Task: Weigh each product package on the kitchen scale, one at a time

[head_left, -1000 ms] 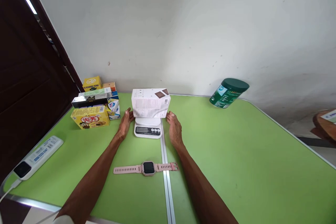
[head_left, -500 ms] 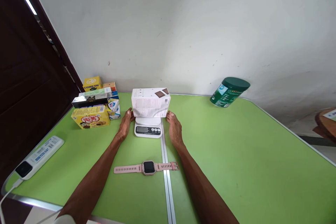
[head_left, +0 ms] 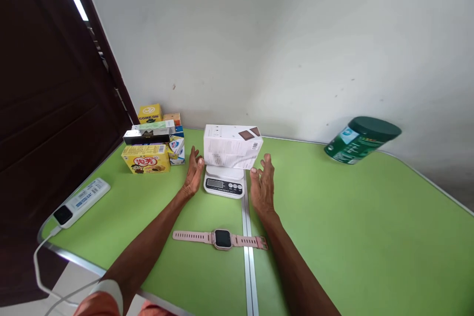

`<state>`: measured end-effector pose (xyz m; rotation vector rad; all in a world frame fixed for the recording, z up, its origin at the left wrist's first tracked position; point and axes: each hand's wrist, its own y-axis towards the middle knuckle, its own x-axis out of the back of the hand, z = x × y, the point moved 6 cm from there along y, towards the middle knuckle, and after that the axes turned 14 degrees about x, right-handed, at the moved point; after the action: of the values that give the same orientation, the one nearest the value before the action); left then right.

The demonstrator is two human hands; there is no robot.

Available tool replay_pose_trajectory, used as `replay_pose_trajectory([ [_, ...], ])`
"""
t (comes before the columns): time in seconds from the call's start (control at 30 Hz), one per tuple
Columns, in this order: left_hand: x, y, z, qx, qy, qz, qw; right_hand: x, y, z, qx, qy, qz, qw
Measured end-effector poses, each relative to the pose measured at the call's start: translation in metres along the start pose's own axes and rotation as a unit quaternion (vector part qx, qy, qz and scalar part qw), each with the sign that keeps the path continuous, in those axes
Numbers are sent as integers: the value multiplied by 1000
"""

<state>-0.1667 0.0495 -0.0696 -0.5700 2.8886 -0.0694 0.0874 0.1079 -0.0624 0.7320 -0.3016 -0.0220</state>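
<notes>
A white printed box (head_left: 230,147) stands on the plate of a white kitchen scale (head_left: 224,185), whose dark display and round buttons face me. To the left of the box is my left hand (head_left: 193,173), fingers apart, holding nothing. On the opposite side my right hand (head_left: 263,185) is also open, its thumb and fingers spread, with a small gap to the box. Between my forearms a pink-strapped smartwatch (head_left: 222,239) lies stretched out flat on the green table (head_left: 333,237), in front of the scale.
At the back left several small boxes are stacked, among them a yellow snack box (head_left: 146,159) and a black box (head_left: 148,137). A white power strip (head_left: 83,201) with a cable lies near the left edge. A green canister (head_left: 361,139) stands by the wall at the right.
Both hands have come away from the sides of the box, and their fingers have spread. The box stays on the scale. The view has shifted left.
</notes>
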Motion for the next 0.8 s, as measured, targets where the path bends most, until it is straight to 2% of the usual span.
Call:
replay_pose_trajectory([
  [0.13, -4, -11, -15, -35, 51, -34, 998, -2, -1, -2, 26, -8, 3, 1000],
  [0.33, -30, -25, -47, -96, 79, 12, 992, -7, 0, 0, 32, -23, 30, 999],
  [0.5, -42, -34, -68, -92, 54, 18, 994, -7, 3, 20, 45, -20, 32, 998],
  [0.63, -32, -54, -77, -89, 56, -1, 994, -3, 4, 53, 58, 0, 43, 997],
  [0.73, -12, -78, -78, -67, 51, -58, 995, -5, 1, 86, 63, 30, 67, 995],
  [0.8, 7, -98, -80, -75, 34, -108, 991, -12, -5, 109, 62, 64, 89, 992],
])
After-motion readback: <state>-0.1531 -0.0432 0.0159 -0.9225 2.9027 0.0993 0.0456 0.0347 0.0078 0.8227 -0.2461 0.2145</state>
